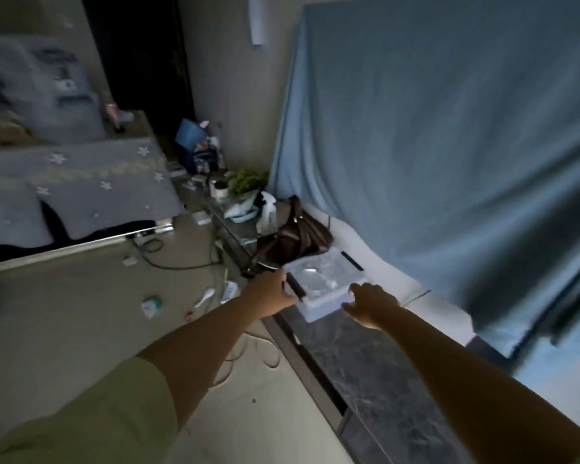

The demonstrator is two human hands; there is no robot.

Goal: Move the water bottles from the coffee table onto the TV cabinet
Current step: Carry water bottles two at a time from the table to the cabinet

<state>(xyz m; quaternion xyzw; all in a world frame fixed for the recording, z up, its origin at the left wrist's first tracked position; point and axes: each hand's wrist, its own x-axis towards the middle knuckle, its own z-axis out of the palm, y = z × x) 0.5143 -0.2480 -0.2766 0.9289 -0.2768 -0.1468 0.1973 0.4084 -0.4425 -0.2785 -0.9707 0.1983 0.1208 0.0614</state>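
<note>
A lived-in home living room is being shown, dim and cluttered. A long, low cabinet (375,373) with a dark marbled top is being run along the wall, with a blue cloth (449,135) being draped above it. A brown handbag (295,236), a small potted plant (245,182) and a spray bottle (268,209) are being kept on it. Cables (178,259) and small litter are being left on the pale floor (81,313).

Two bare forearms, uncovered from elbow to wrist. Left hand (272,294) and right hand (370,304) both bare: no gloves, rings, watch or bands visible. Pale olive-green short sleeve (91,413) at near left, loose and softly creased. Sliver of the same fabric at near right corner.
</note>
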